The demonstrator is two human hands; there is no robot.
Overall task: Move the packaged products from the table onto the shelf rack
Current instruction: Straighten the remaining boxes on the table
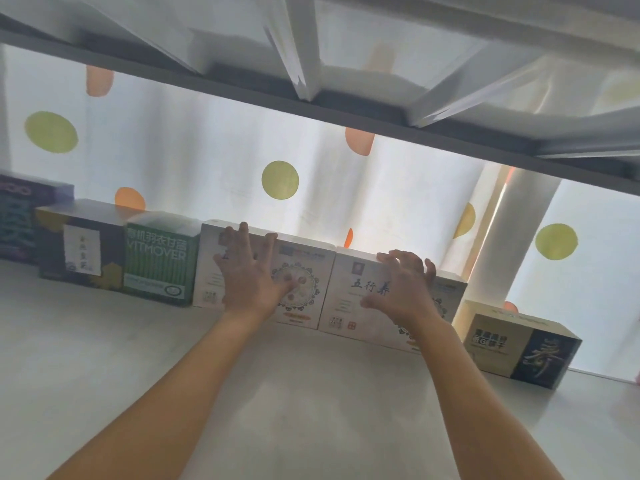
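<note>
Head view showed a shelf board (311,410) of the rack, with a row of packaged boxes standing upright along its back edge, in front of a pale curtain (207,150) printed with green and orange dots. From the far left stood a dark purple box (17,220), then a dark box with a white label (81,251), then a green box (159,261), each just beside the next. Next came the left white box (301,282), and the left hand (254,275) lay flat against its front face, fingers spread, fingertips reaching its top edge; nothing was clamped, the palm only pressed. Touching that box on its right stood the right white box (353,296), slightly skewed, and the right hand (403,289) lay on it open too, fingers curled over its top edge, thumb on the printed face. Both boxes sat under the palms rather than between fingers and thumb, which looked like pushing them back and squaring them into the row, so the fronts would line up and leave the front edge free. Toward the right end, a little apart, stood a tan and navy box (519,348). The underside of the next shelf (346,109) crossed overhead. The table was out of view, so how many products remained could not be told.
</note>
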